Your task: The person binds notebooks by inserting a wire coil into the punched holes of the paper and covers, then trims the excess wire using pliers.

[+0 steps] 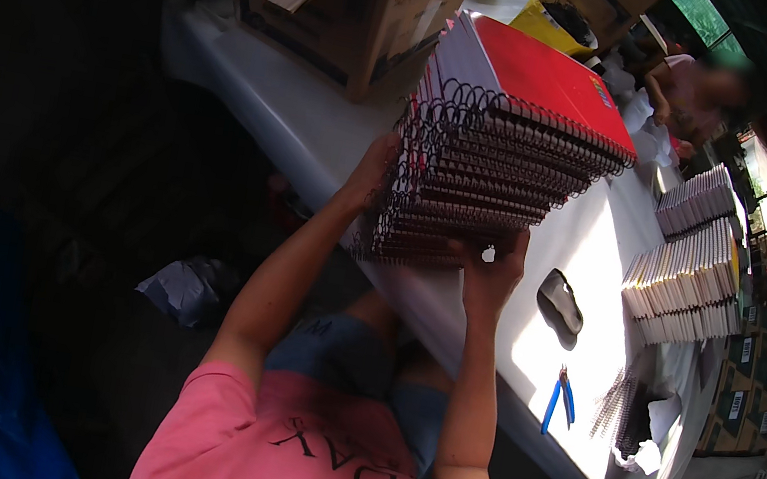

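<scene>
A tall stack of spiral-bound notebooks (489,156) with dark wire coils facing me stands at the table's near edge, a red cover on top. My left hand (372,172) presses against the left side of the stack, its fingers partly hidden behind the coils. Low on the right, my right hand (493,263) grips the stack's underside, with some fingers out of sight beneath it. Both hands hold the stack between them.
On the white-covered table (525,365) lie blue-handled pliers (561,401), a dark grey oval object (561,302) and loose coils (616,405). More notebook stacks (686,280) stand right. A cardboard box (359,22) is at the left back. Another person (692,93) sits far right.
</scene>
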`<state>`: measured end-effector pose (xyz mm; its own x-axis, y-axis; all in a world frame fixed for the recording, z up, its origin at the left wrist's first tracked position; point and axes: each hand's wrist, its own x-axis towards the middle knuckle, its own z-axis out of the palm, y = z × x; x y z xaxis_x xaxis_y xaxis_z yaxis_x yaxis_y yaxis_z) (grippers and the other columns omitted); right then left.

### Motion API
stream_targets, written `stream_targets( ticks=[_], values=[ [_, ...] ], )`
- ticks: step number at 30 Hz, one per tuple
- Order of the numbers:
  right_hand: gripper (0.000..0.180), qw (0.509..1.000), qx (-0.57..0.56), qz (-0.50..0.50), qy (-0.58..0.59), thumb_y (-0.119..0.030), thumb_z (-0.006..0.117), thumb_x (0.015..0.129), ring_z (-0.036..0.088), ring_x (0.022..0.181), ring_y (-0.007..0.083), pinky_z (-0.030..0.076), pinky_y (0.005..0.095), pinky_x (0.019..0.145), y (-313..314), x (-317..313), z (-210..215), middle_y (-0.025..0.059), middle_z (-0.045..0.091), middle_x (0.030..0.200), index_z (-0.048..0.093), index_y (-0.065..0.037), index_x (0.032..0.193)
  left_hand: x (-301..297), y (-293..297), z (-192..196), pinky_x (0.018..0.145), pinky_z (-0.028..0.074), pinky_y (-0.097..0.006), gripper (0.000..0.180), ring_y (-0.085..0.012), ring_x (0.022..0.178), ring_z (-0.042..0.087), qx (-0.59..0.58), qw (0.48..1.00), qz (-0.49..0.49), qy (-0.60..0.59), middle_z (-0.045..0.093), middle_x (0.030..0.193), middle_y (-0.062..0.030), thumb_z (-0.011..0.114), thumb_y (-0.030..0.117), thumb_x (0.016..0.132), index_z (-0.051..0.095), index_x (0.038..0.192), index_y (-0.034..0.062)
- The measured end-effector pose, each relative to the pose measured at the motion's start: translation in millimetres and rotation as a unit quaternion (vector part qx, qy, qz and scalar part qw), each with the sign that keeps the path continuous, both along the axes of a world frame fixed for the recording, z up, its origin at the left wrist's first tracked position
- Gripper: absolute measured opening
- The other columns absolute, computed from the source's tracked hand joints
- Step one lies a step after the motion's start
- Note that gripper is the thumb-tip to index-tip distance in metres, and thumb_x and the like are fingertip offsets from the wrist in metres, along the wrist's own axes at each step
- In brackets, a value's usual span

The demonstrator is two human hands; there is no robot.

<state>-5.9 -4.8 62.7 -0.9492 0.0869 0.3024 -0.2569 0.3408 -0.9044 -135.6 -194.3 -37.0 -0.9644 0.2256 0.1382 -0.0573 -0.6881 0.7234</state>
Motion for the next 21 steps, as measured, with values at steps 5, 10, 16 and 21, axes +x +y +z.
stream_targets(
  ticks=[5, 10, 16, 21],
  values=[
    [0.123, 0.992, 0.047, -0.079, 0.092, -0.022, 0.093, 0.048, 0.045, 0.122, 0.0295, 0.039, 0.0387, 0.102, -12.6, 13.6, -29.0, 0.017, 0.043, 0.133, 0.017, -0.002, 0.143, -8.7, -8.3, -14.8, 0.102, 0.038, -0.037, 0.057, -0.0244, 0.115, 0.052, 0.037, 0.983, -0.142, -0.109, 0.053, 0.128, -0.0135, 0.044, 0.04, 0.095, 0.041, 0.133, -0.0027],
    [0.141, 0.993, -0.012, -0.111, 0.035, -0.026, 0.095, 0.042, 0.042, 0.124, 0.0322, 0.036, 0.0425, 0.104, -30.4, 14.4, -29.8, 0.0212, 0.038, 0.136, 0.002, -0.003, 0.146, -3.1, -31.1, -16.3, 0.101, 0.039, -0.038, 0.057, -0.0249, 0.115, 0.052, -0.094, 0.99, -0.085, -0.061, 0.053, 0.128, -0.0137, 0.044, 0.04, 0.095, 0.042, 0.132, -0.0024],
    [0.149, 0.987, 0.031, -0.099, 0.125, -0.041, 0.093, 0.039, 0.029, 0.131, 0.0368, 0.029, 0.0482, 0.107, -33.6, 12.3, -42.6, 0.0216, 0.024, 0.145, -0.003, -0.003, 0.147, -2.5, -45.2, 1.3, 0.101, 0.039, -0.038, 0.056, -0.0254, 0.115, 0.052, -0.134, 0.989, -0.043, -0.039, 0.054, 0.128, -0.0138, 0.042, 0.041, 0.095, 0.043, 0.132, -0.0019],
    [0.154, 0.984, 0.081, -0.141, 0.075, -0.045, 0.092, 0.036, 0.022, 0.132, 0.0421, 0.024, 0.0517, 0.109, -36.0, 11.3, -47.2, 0.0226, 0.019, 0.147, -0.006, -0.003, 0.147, -3.1, -42.7, 18.3, 0.1, 0.04, -0.039, 0.056, -0.0259, 0.115, 0.052, -0.127, 0.991, -0.032, -0.031, 0.054, 0.129, -0.0139, 0.042, 0.041, 0.095, 0.043, 0.132, -0.0015]
  ],
)
